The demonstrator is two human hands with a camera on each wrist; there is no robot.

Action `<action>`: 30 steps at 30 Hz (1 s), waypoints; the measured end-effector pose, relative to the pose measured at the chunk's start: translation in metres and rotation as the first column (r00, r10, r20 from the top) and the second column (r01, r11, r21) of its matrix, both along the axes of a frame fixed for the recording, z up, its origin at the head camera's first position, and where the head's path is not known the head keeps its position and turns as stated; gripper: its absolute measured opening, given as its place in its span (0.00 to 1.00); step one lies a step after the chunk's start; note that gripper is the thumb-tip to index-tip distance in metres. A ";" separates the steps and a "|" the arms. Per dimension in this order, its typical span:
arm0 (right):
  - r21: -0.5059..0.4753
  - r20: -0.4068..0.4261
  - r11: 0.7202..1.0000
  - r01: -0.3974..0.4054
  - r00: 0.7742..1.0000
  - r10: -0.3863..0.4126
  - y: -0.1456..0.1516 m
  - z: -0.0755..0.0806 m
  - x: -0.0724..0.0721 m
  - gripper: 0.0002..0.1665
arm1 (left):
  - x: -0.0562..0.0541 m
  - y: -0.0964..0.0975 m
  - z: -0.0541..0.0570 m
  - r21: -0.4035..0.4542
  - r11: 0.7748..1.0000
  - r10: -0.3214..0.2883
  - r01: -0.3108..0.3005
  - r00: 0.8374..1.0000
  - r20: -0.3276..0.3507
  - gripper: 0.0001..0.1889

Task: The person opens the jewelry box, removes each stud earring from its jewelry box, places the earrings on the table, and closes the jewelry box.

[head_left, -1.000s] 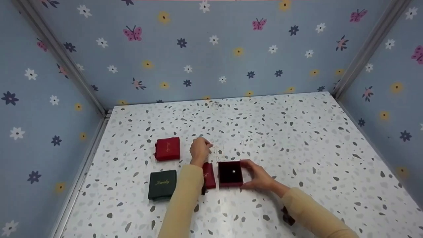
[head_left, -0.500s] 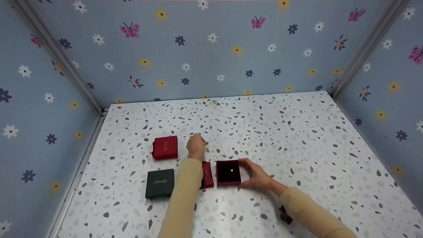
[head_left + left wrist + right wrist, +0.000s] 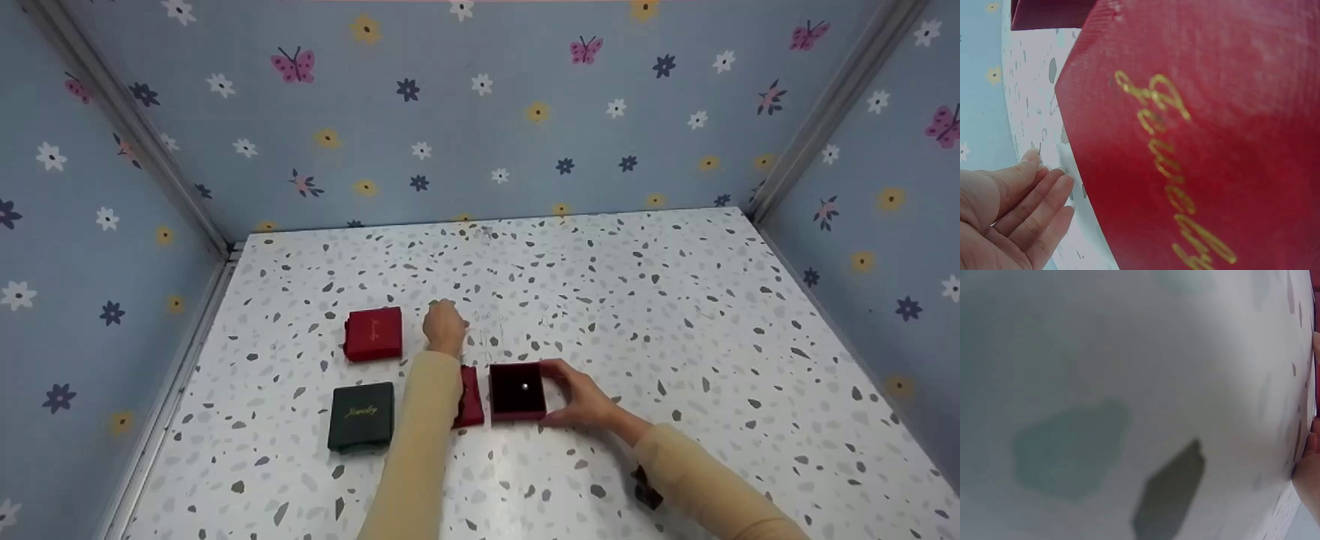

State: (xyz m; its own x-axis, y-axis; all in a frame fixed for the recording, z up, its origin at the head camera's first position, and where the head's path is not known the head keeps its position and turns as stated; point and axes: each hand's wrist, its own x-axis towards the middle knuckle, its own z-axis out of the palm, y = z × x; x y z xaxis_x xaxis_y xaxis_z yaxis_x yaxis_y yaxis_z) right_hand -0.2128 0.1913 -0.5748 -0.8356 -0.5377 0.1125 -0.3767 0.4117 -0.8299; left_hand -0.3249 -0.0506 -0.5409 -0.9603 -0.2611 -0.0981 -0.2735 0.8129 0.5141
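My left hand is low over the table, beyond the red lid. In the left wrist view, thumb and forefinger pinch a thin wire-like piece of jewelry; its lower part is hidden by the fingers. My right hand grips the right side of an open dark-red jewelry box, thumb at the front and fingers at the back. A small pearl-like bead sits on the box's black lining. The red lid, lettered in gold, lies left of the box, partly under my left forearm.
A closed red jewelry box and a dark green one stand on the left. Fine, faint strands of jewelry lie on the speckled table behind the open box. Flowered walls enclose the back and sides.
My left hand has turned slightly and drawn a little left, away from the strands, its fingertips now more hidden in the head view. My right hand keeps its grip on the box.
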 end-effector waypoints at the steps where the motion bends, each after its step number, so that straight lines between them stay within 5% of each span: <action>1: 0.007 0.015 1.000 0.010 1.000 -0.010 0.000 -0.001 0.000 0.51 | 0.003 0.001 0.003 -0.006 1.000 -0.002 0.002 1.000 -0.013 0.15; 7: 0.015 0.026 0.999 0.031 0.999 -0.031 -0.002 0.009 0.005 0.51 | 0.014 0.002 0.011 -0.042 0.999 -0.009 0.007 0.999 -0.046 0.15; 14: 0.000 0.053 1.000 0.010 0.999 -0.010 -0.007 0.032 0.014 0.49 | 0.012 0.001 0.006 -0.047 0.999 0.016 -0.018 0.999 -0.046 0.16; 23: -0.066 0.048 0.997 -0.037 0.998 0.040 -0.009 0.033 0.014 0.48 | 0.009 0.002 0.005 -0.026 0.997 0.067 -0.068 0.998 -0.016 0.17; 30: -0.049 0.051 0.999 -0.022 0.998 0.025 -0.008 0.036 0.015 0.48 | 0.012 0.000 0.009 0.015 0.999 0.030 -0.030 0.999 -0.027 0.18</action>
State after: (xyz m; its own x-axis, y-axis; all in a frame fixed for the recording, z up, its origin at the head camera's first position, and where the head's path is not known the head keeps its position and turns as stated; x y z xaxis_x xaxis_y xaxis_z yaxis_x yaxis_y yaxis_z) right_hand -0.1983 0.1834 -0.5391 -0.8280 -0.5524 0.0962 -0.3424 0.3624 -0.8669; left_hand -0.3127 -0.0502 -0.5316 -0.9545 -0.2885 -0.0755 -0.2831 0.7972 0.5333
